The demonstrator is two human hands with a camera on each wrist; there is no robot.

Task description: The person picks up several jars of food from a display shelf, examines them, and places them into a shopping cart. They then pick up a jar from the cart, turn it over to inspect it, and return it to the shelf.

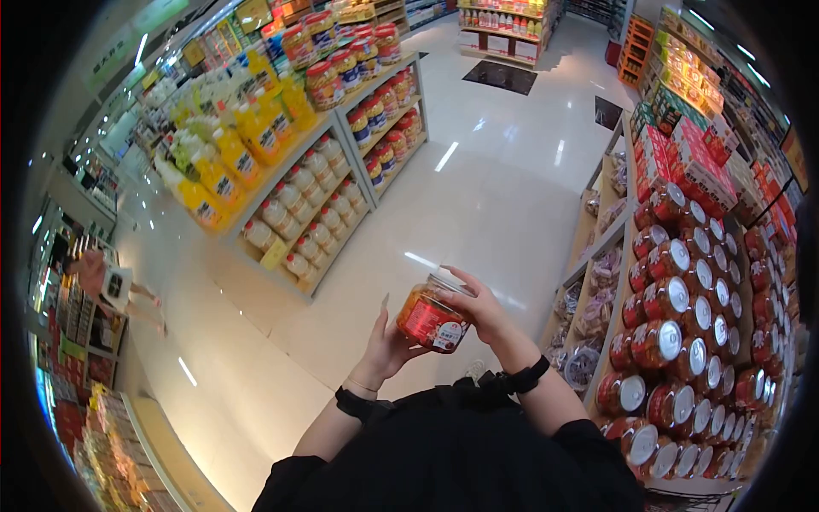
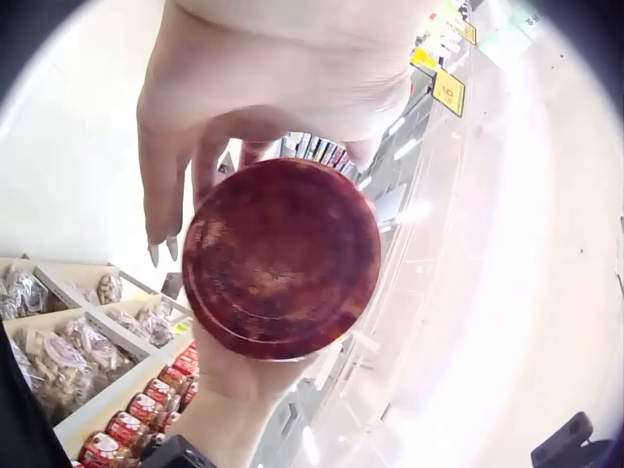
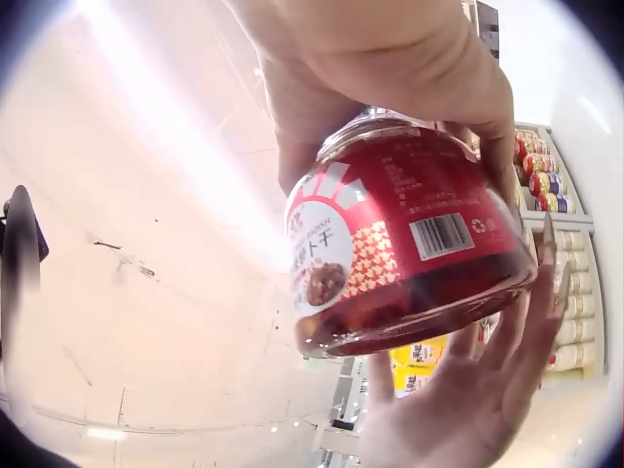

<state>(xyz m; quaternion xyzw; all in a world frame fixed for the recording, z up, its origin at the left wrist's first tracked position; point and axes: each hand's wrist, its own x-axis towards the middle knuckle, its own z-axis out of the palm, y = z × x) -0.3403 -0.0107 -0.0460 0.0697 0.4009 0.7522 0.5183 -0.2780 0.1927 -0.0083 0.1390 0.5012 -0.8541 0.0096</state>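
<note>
Your black sleeves [image 1: 452,452] fill the bottom of the head view, both wrists strapped. Jar [image 1: 432,317] sits just past them, at centre frame, tilted, held up in the air between your two hands over the floor [image 1: 478,196].

Left hand [image 1: 386,341], at 7 o'clock of the jar: palm under the base, fingers straight and spread upward, long nails showing. Left wrist view shows the jar's round dark-red base [image 2: 281,258] face on, with your fingers [image 2: 161,195] reaching along its side.

Right hand [image 1: 479,303], at 2 o'clock of the jar: fingers curled over the lid end, gripping it. Right wrist view shows that hand [image 3: 390,68] wrapped round the top, red label [image 3: 390,224] with a barcode facing the camera, and left fingers [image 3: 487,380] cupping from below.

Shelf [image 1: 682,341] at 3 o'clock, near your right elbow: rows of red jars with white lids, lying on their sides. Bagged goods [image 1: 589,324] on the racks just left of them. Across the aisle, at 10 o'clock: yellow bottles [image 1: 230,145] above rows of pale jars [image 1: 316,205].
</note>
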